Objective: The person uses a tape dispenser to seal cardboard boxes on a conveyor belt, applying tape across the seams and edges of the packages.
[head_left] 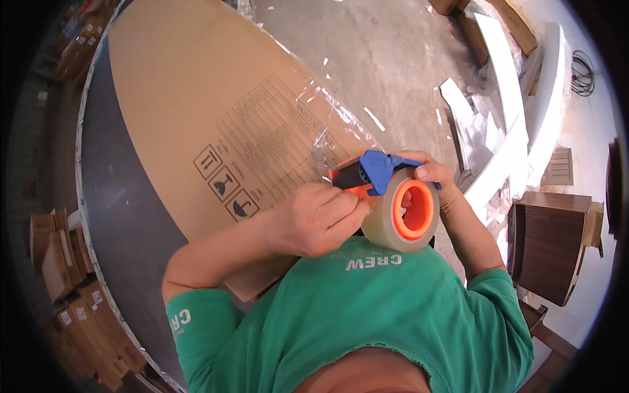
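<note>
A blue and orange tape dispenser [378, 170] with a big roll of clear packing tape [386, 226] on its orange hub is held up close to my chest. My right hand [436, 173] grips it from the right, thumb on top, with fingertips showing through the hub. From the left, my left hand [321, 219] is closed beside the dispenser's dark roller; its fingertips are turned away, so what they pinch is hidden. Under and beyond both hands lies a large flat brown carton [177, 111] with printed symbols. Shiny clear tape [321, 141] runs along its right edge.
The carton lies on a dark-topped table [105, 164]. Boxes [98, 321] are stacked at the left. White foam strips [504, 85] and scraps litter the concrete floor [367, 46] at the right. A dark brown cabinet [550, 242] stands at the far right, below a coiled cable [582, 73].
</note>
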`<state>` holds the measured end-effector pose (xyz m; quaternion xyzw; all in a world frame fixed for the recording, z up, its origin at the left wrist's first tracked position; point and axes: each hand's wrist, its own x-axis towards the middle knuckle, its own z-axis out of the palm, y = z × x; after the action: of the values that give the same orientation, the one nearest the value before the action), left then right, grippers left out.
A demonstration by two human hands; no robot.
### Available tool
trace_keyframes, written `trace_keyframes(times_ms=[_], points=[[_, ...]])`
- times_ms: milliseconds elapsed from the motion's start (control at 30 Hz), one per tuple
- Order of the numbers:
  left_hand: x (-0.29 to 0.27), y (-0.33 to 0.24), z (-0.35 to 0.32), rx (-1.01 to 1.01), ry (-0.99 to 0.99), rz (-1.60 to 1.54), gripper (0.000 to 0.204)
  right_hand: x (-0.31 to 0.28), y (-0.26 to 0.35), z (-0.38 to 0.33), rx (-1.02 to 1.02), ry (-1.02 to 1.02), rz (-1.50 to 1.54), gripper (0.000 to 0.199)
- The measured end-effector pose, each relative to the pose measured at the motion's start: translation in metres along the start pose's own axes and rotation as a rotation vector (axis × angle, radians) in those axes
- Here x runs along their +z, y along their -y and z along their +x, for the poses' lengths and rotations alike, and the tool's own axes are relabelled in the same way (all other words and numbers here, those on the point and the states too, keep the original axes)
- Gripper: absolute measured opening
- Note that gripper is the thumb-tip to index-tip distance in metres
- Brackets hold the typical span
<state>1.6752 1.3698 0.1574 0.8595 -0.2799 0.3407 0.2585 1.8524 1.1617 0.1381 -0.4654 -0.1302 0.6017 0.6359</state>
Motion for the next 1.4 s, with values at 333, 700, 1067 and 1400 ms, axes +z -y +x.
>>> trace_keyframes(times_ms=[333,700,1067,1400], points=[[-0.007,-0.018,0.026,0.243,0.151,0.232,0.023,0.004,-0.012,-0.004,0.144,0.047,0.157,0.077],[-0.041,0.020,0.018,-0.203,0.105,0.106,0.030,-0.006,-0.016,0.031,0.128,0.200,0.198,0.079],[-0.067,0.092,0.018,-0.848,0.225,-0.319,0.005,-0.002,0.005,0.036,0.236,0.054,0.303,0.073],[0.024,0.146,0.048,-1.061,0.446,-0.606,0.037,0.006,-0.019,0.022,0.375,0.525,1.096,0.048]])
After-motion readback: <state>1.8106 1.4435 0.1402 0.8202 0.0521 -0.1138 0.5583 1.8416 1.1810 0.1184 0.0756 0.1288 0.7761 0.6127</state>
